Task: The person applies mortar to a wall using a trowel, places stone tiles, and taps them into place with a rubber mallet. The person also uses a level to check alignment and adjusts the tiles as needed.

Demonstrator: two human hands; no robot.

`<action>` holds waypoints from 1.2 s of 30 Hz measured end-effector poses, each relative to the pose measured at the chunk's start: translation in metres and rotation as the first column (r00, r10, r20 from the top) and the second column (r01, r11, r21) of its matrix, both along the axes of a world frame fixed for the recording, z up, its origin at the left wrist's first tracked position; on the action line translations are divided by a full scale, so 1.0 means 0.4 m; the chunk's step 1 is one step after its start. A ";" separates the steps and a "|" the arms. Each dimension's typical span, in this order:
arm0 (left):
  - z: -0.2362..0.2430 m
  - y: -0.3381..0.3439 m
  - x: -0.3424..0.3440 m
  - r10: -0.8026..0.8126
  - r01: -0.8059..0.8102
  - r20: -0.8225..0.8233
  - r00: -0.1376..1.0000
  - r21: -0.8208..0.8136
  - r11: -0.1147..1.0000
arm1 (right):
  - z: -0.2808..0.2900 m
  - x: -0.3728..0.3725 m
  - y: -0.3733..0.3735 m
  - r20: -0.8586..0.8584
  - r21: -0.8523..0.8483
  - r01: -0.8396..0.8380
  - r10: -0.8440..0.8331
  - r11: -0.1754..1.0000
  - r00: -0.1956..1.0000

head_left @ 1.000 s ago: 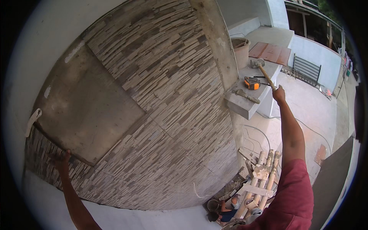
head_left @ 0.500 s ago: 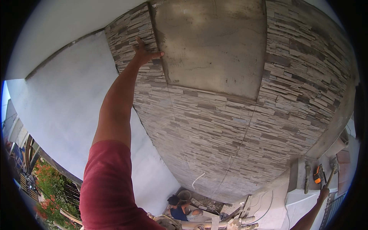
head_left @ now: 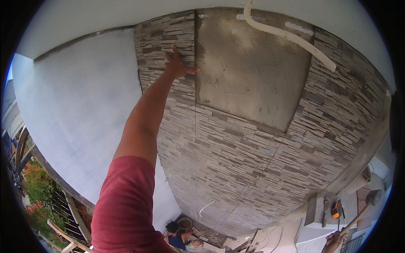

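High on the wall, my left hand [head_left: 179, 66] lies spread against a stone-look tile [head_left: 162, 36] of stacked grey and beige strips. Its thumb reaches over the tile's edge onto a bare cement patch [head_left: 249, 71]. At the lower right, my right hand [head_left: 333, 241] is wrapped round the wooden handle of a mallet [head_left: 354, 220]. The mallet's dark head [head_left: 373, 197] points up and away, apart from the tiles. Part of the right hand is cut off by the rim of the picture.
An off-white pipe [head_left: 291, 37] hangs across the top of the cement patch. On a ledge at right lie an orange tape measure [head_left: 336, 209] and a narrow tool [head_left: 325, 212]. Far below, another person [head_left: 177, 238] sits near a bucket [head_left: 184, 222]. White wall [head_left: 84, 105] stands left.
The view has shifted, bringing the pipe into sight at the top. My right hand has moved lower and left in the picture with the mallet. My left hand stays on the same tile.
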State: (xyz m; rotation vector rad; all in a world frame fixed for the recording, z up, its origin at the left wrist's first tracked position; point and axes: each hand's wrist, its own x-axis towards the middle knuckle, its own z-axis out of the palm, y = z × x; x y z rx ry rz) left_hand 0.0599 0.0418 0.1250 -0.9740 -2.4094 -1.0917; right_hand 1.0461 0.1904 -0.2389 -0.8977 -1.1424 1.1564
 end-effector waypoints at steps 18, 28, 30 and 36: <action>0.018 -0.033 0.058 -0.069 0.054 0.121 0.990 0.122 0.991 | 0.738 -1.641 -0.272 0.616 0.784 -0.466 -0.419 0.410 0.667; 0.027 -0.026 0.065 -0.129 0.112 0.147 0.981 0.117 0.987 | 1.014 -1.992 -0.299 0.662 0.747 -0.495 -0.566 0.445 0.490; 0.027 -0.028 0.068 -0.128 0.112 0.149 0.980 0.115 0.987 | 1.009 -1.989 -0.305 0.656 0.754 -0.496 -0.550 0.432 0.518; 0.028 -0.036 0.060 -0.100 0.084 0.149 0.984 0.112 0.990 | 1.031 -1.993 -0.334 0.705 0.709 -0.512 -0.525 0.485 0.478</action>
